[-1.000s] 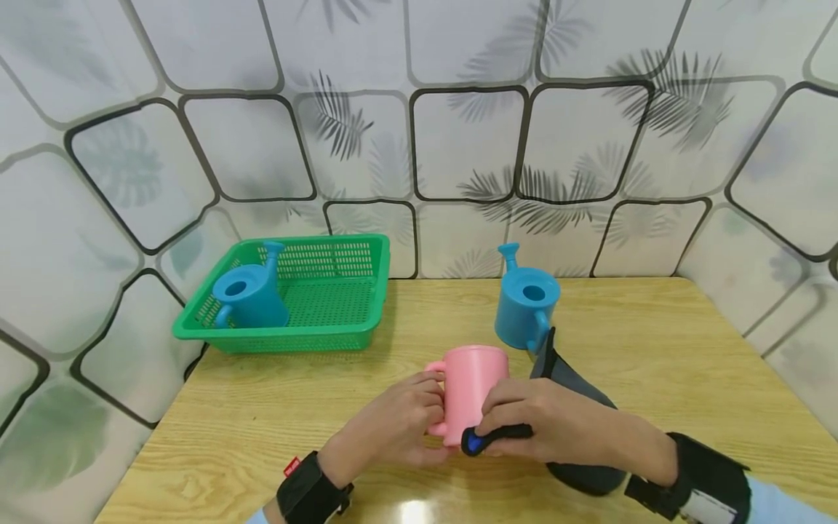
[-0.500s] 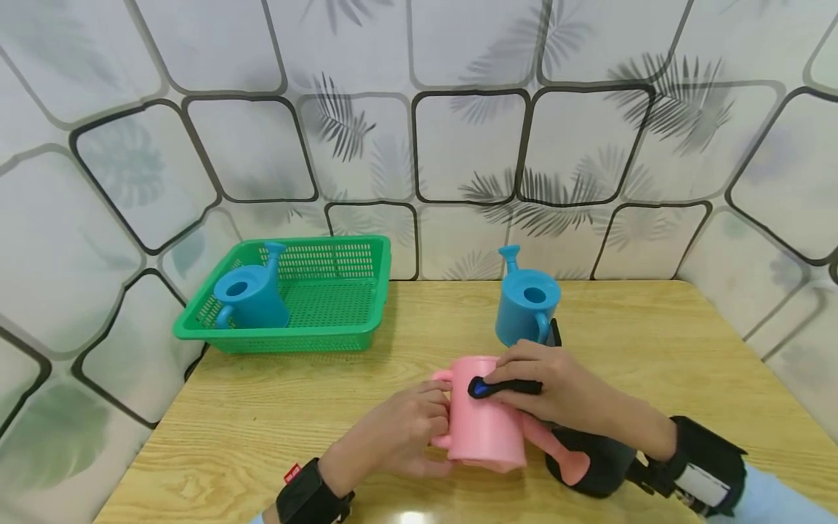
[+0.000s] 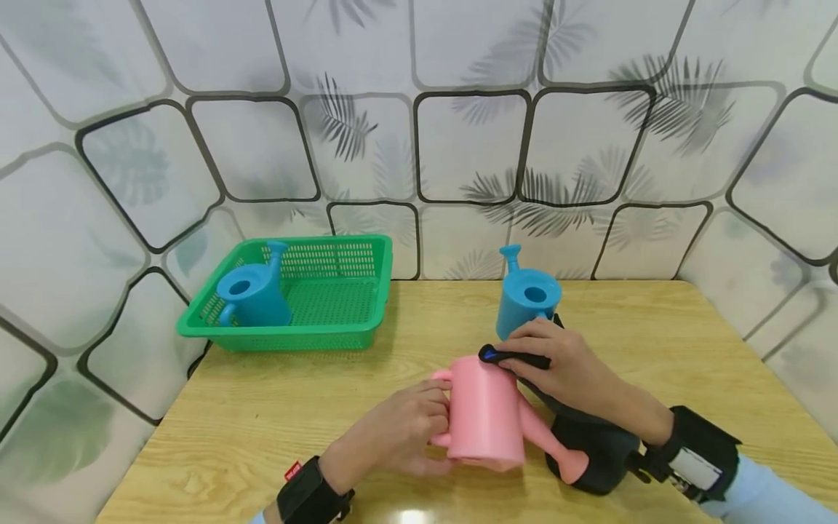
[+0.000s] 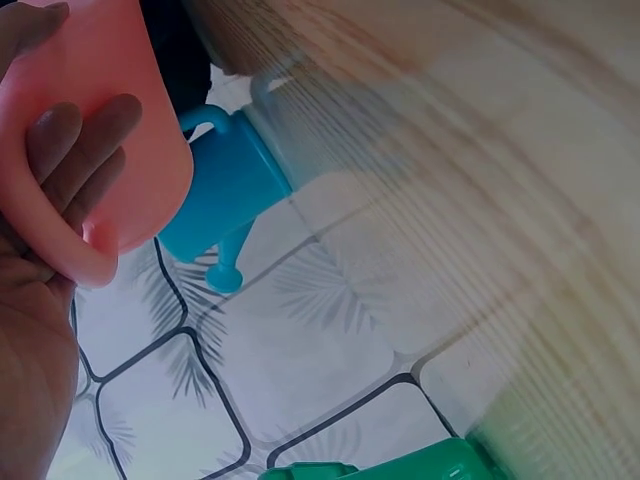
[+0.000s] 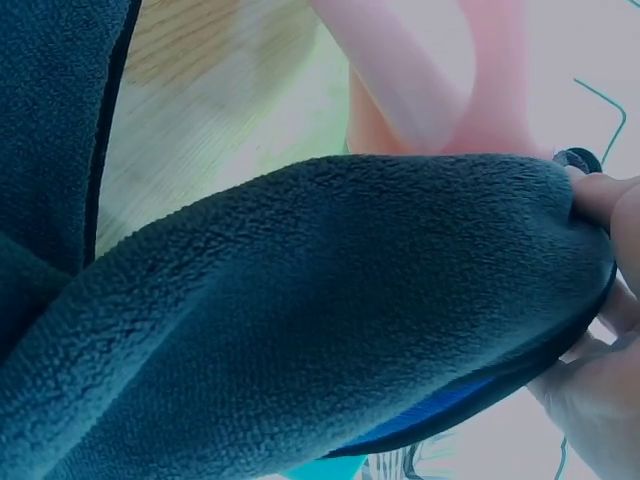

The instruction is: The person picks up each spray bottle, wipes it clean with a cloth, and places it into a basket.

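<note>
Left hand (image 3: pixel 409 429) had pink watering can (image 3: pixel 486 418) by its handle (image 4: pixel 58 240), fingers curled through loop! Right hand (image 3: pixel 569 367) pinched dark cloth (image 5: pixel 350 300) between thumb and fingers, right at pink watering can's far edge. Rest of cloth trailed right of pink can, spout (image 3: pixel 545 437) crossing over it. Blue watering can (image 3: pixel 520 306) stood beyond pink one; green basket (image 3: pixel 337 336), second blue can (image 3: pixel 262 302) inside, sat well to its left.

Pink can (image 3: pixel 486 418): left hand (image 3: pixel 406 429) hid the handle's middle in head view; cropped in left wrist view.
Dark fabric (image 3: pixel 612 453): lay partly behind right hand (image 3: pixel 568 365) and pink spout (image 3: pixel 553 439), head view; right wrist view cut it off.
Right blue can (image 3: pixel 519 309): right hand mostly hid its handle, head view.
</note>
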